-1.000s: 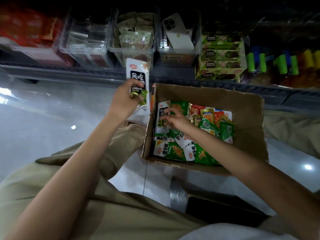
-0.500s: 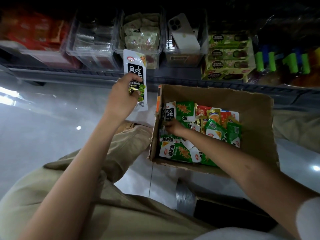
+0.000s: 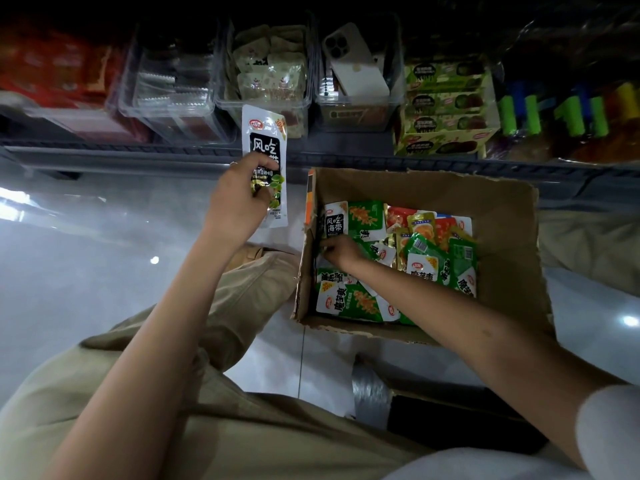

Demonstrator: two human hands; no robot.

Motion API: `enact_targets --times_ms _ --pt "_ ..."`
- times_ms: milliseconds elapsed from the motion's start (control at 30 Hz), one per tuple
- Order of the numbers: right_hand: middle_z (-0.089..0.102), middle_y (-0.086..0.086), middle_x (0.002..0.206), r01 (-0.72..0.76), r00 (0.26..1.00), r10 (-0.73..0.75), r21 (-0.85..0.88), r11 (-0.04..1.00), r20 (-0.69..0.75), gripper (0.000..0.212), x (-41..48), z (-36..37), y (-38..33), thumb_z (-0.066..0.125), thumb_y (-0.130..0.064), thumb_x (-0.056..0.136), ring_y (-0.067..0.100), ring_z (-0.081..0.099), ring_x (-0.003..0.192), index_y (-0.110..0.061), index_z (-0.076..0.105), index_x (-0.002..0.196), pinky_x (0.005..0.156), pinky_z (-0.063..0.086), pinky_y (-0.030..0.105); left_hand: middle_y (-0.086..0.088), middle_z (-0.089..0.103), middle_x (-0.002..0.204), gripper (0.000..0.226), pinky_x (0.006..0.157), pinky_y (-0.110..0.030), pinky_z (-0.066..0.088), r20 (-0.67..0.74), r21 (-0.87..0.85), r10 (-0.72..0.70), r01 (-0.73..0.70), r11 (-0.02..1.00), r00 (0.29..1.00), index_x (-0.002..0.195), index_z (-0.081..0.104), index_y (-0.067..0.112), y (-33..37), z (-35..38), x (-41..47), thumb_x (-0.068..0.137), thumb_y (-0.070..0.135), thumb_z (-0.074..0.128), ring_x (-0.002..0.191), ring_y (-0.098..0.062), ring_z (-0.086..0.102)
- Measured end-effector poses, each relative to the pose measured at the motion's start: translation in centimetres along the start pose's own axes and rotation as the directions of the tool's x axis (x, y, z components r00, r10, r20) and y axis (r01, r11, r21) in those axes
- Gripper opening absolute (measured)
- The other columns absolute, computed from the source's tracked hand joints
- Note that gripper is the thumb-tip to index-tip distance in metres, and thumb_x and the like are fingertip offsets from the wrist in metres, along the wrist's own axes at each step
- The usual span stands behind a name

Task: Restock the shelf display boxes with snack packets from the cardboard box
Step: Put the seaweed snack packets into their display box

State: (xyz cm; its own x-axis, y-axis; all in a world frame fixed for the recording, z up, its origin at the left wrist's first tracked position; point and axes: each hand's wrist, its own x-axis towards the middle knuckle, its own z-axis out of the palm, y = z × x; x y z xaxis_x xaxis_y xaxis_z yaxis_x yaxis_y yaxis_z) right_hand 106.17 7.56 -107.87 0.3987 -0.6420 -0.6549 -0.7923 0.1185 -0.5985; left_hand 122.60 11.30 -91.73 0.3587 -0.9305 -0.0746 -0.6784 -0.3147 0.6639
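Cardboard box [image 3: 502, 216], right of centre, is full of snack packets [image 3: 360, 299]. Clear display box [image 3: 294, 112], upper centre, is part filled. Left hand [image 3: 235, 202] still grips a white-and-black packet [image 3: 265, 147] upright just below that display box. Right hand [image 3: 341, 251] has slid down to the carton's left wall, under a matching packet [image 3: 334, 223]. Its fingers are buried, so I cannot tell the grip. Likely fetching a second one.

Glossy grey tile floor [image 3: 86, 289] w/ small bright reflected light spots [image 3: 154, 260] L & R, hazy glare [image 3: 14, 202] at far L; thin grout line [image 3: 302, 362] running fwd; dark metal shelf [image 3: 138, 157] across top of view, upper part deep in shadow.
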Motion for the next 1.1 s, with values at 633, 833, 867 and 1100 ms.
enact_targets --times_ms 633,833,867,1100 --pt "0.059 0.003 0.090 0.363 0.931 -0.229 0.658 0.660 -0.284 0.027 -13.6 -12.9 -2.4 0.065 0.004 0.082 0.011 0.059 0.082 -0.021 0.059 0.091 0.071 0.053 0.027 0.019 0.062 0.092 0.021 0.071 -0.010 0.041 0.249 -0.362 -0.063 0.154 0.920 0.966 0.099 0.062 0.032 6.6 2.9 -1.8 0.099 0.037 0.041 0.079 0.011 0.057" --pt "0.058 0.008 0.091 0.425 0.905 -0.325 0.617 0.663 -0.275 0.030 -15.3 -13.9 -4.8 0.066 0.005 0.080 0.006 0.059 0.070 -0.018 0.051 0.093 0.061 0.051 0.019 0.010 0.067 0.094 0.017 0.071 -0.013 0.048 0.165 -0.607 0.026 0.081 0.791 0.986 0.097 0.057 0.027 10.3 3.1 -2.8 0.091 0.011 0.059 0.080 0.005 0.064" --pt "0.058 0.008 0.088 0.438 0.899 -0.338 0.591 0.677 -0.279 0.033 -15.5 -14.1 -5.2 0.067 0.005 0.080 0.005 0.059 0.067 -0.019 0.049 0.094 0.061 0.052 0.021 0.010 0.066 0.093 0.024 0.071 -0.013 0.049 0.130 -0.601 0.039 0.048 0.798 0.991 0.096 0.056 0.028 10.5 3.2 -3.0 0.088 0.006 0.062 0.079 0.006 0.063" --pt "0.052 -0.001 0.059 0.507 0.714 -0.478 -0.094 0.857 -0.512 0.053 -17.5 -17.8 -7.4 0.060 -0.055 0.078 0.009 0.049 0.051 -0.026 0.039 0.117 0.051 0.043 0.033 0.007 0.065 0.107 0.028 0.089 -0.036 0.051 -0.035 -0.555 0.176 -0.165 0.815 0.984 0.111 0.051 0.027 12.5 1.5 -2.9 0.087 0.015 0.063 0.100 -0.010 0.062"
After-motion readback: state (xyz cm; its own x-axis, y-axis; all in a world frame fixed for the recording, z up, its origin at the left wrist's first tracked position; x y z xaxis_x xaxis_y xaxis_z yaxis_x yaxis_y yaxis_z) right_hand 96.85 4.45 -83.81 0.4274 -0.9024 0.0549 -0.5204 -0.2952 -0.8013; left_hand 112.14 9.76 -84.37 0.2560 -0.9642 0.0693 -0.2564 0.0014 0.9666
